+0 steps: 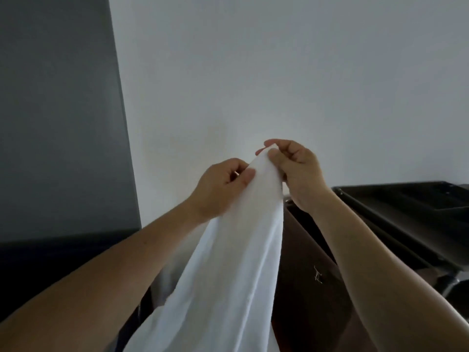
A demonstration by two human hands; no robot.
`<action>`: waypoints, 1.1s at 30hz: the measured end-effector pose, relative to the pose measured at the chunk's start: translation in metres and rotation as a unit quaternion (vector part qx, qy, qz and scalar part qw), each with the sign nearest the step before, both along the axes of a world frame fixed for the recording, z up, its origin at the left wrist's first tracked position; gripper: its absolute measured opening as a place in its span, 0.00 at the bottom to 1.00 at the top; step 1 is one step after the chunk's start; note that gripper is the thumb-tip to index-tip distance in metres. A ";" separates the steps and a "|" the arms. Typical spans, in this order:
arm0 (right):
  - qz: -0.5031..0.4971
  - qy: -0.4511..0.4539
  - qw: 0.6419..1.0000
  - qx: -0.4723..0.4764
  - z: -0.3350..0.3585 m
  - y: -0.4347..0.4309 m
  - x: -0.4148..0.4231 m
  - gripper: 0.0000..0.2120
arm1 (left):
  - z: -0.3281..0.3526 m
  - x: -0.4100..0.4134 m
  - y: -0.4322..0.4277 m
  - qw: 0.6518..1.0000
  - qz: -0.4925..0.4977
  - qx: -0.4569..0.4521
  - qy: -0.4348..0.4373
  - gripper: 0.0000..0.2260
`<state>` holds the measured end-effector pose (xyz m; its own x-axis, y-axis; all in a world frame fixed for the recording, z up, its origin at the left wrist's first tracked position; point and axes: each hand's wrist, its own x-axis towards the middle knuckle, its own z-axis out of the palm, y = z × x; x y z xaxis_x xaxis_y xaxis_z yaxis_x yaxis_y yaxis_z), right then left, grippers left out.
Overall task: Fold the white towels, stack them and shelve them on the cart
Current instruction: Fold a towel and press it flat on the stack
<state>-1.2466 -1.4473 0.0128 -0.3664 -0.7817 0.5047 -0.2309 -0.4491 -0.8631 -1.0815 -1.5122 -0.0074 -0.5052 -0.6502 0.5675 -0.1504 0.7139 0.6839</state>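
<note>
You have one wide-angle camera, worn on your head and facing forward at the far white wall (279,72), which fills the upper frame. It sits close behind your forearms: your left hand (218,189) and right hand (297,171), pinching the white towel (236,250), are near and central. The dark cart (406,207) enters low right, a grey panel (58,110) far left.

Ahead of me a white wall (279,72) fills the far view; a grey panel (55,110) stands left, above a dark ledge (50,262).
</note>
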 end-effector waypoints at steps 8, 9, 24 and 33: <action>0.030 -0.104 0.976 0.188 -0.003 -0.014 0.000 0.19 | 0.009 -0.003 -0.009 0.993 0.050 -0.109 0.002 0.10; 0.050 -0.125 0.971 0.195 -0.001 -0.015 -0.002 0.21 | 0.006 -0.001 -0.010 0.994 0.054 -0.100 0.000 0.10; -0.145 0.027 0.989 0.031 -0.011 -0.038 0.007 0.12 | -0.010 -0.002 -0.004 0.998 0.021 0.062 -0.020 0.10; -0.173 -0.008 0.982 -0.068 0.080 -0.056 -0.017 0.15 | -0.011 0.038 -0.022 0.985 -0.041 0.138 -0.095 0.18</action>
